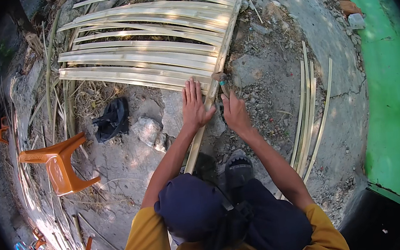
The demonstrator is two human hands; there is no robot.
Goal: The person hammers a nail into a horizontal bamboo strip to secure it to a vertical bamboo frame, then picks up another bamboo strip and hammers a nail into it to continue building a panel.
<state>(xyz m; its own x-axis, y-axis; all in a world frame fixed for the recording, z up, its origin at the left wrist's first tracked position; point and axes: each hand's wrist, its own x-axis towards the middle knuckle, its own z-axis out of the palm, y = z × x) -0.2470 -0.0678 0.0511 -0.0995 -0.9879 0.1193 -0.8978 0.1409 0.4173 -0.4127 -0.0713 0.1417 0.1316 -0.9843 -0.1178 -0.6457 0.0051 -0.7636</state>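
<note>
A panel of pale split-bamboo slats lies on the ground ahead of me. The slats run crosswise and meet a long wooden rail at their right ends. My left hand rests flat on the lowest slats beside the rail, fingers stretched out and thumb reaching toward the rail. In my right hand is a hammer, gripped by its handle, with a turquoise band below the head. The hammer head is over the rail, just right of my left fingertips. Whether a nail is under it is too small to tell.
Several loose bamboo strips lie on the ground to the right, before a green-painted strip. An orange plastic stool lies tipped over at left, near a black plastic bag and a pale rock.
</note>
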